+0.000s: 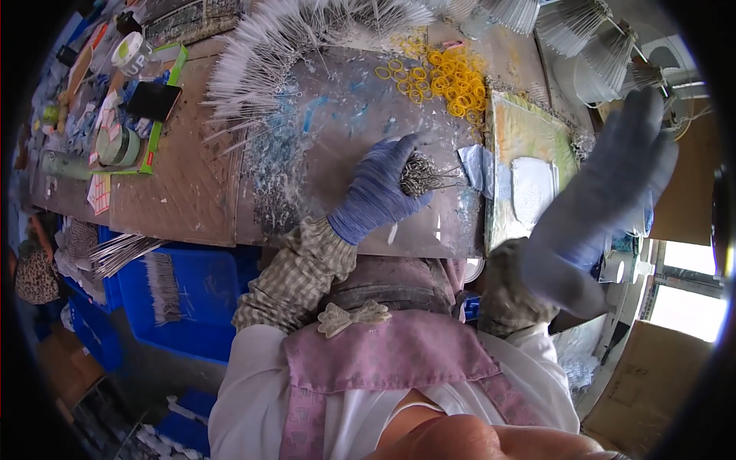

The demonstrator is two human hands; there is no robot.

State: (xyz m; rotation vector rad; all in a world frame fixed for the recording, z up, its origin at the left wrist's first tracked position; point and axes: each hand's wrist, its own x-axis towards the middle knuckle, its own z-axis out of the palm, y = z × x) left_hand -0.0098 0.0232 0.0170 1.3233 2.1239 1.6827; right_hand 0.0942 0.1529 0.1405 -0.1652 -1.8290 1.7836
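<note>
My left hand [381, 188], in a blue knit glove, is wrapped round a bundle of thin metal wires [420, 175] just above the worktable. The bundle's packed ends face right, and a few wires stick out beyond the rest. Raised at the right is my right hand [606, 192] in a grey-blue glove, its fingers stretched out and nothing seen in it. A tray with a white pad [534, 189] lies beside it. Between the hands, near the bundle, is a crumpled bluish scrap [477, 169].
Bristly thin wire brushes [253, 73] fan across the table's far left. Yellow rings [458, 80] are heaped at the back. More brush bundles [571, 31] hang at the far right. A blue bin [211, 287] stands below the left edge; a phone [153, 101] lies on a green-edged box.
</note>
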